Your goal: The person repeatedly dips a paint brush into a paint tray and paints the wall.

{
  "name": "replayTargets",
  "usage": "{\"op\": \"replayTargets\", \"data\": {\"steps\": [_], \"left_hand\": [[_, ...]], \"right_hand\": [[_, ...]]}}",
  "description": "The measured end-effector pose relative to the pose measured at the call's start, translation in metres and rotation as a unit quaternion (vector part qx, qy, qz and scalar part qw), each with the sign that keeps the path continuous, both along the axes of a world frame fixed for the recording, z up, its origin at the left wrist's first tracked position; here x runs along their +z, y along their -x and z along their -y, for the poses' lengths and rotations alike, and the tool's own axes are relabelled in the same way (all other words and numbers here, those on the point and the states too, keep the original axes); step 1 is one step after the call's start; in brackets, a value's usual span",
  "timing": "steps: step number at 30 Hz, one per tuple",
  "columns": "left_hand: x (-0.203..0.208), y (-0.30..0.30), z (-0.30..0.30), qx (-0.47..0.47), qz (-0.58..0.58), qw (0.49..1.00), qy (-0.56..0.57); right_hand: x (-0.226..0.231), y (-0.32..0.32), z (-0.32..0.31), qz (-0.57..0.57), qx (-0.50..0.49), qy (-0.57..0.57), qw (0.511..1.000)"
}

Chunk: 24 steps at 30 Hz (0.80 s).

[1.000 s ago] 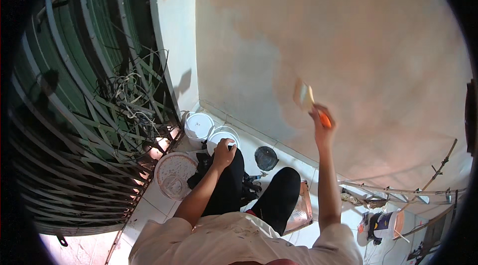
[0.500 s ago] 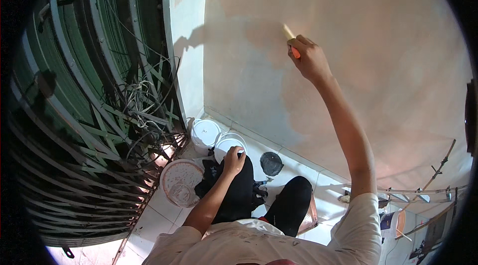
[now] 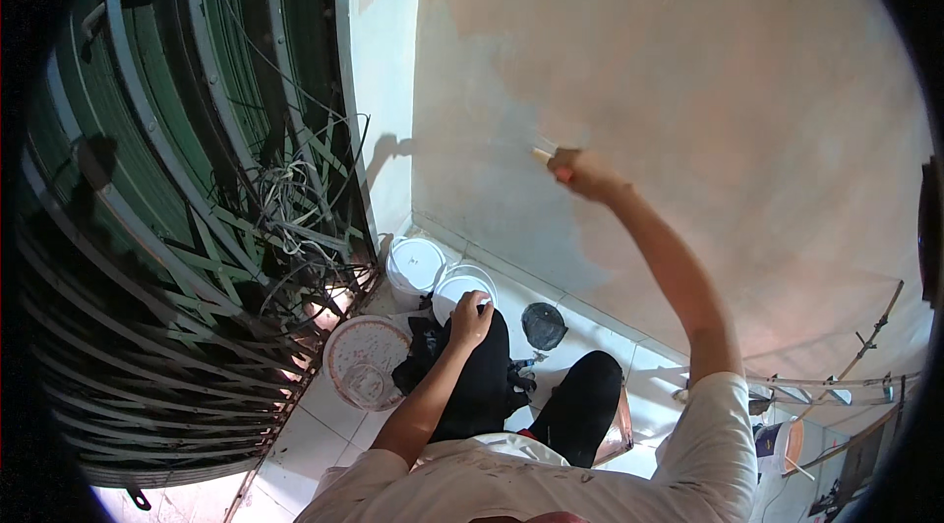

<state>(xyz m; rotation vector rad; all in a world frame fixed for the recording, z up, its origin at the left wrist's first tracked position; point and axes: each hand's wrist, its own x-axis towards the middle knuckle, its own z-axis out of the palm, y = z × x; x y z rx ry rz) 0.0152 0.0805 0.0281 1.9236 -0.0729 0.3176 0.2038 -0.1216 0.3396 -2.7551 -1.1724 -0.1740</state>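
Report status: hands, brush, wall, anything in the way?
Right hand shut on paintbrush, bristles at the wall. Left hand resting on knee. Buckets below, clear of brush.

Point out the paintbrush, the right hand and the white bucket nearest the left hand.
paintbrush [image 3: 544, 153], head view, on the pale bristle end against the wall.
right hand [image 3: 578, 173], head view, on the knuckles.
white bucket [image 3: 454, 283], head view, on its far rim.

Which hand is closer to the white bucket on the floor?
Left. The left hand rests on the knee, right next to the white bucket. The right hand is raised far above it, holding a paintbrush against the wall.
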Motion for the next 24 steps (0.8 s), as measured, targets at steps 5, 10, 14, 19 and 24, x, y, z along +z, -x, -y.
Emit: {"op": "replayTargets", "data": {"steps": [5, 10, 14, 19, 24], "left_hand": [[-0.005, 0.003, -0.001, -0.003, -0.044, 0.999, -0.015], [-0.005, -0.003, -0.005, -0.003, -0.039, 0.999, -0.029], [0.006, -0.008, -0.005, -0.012, -0.023, 0.999, -0.028], [-0.006, -0.006, -0.01, -0.021, -0.017, 1.0, -0.011], [0.004, 0.004, -0.016, -0.053, -0.023, 0.998, 0.011]], "right_hand": [[0.13, 0.036, -0.018, 0.143, -0.004, -0.073, 0.987], [0.132, 0.055, -0.04, 0.354, 0.004, -0.048, 0.934], [0.01, 0.036, -0.009, 0.48, 0.034, 0.222, 0.848], [-0.097, 0.071, 0.011, 0.134, 0.0, 0.148, 0.98], [-0.141, 0.152, 0.077, 0.084, -0.128, -0.061, 0.986]]}}
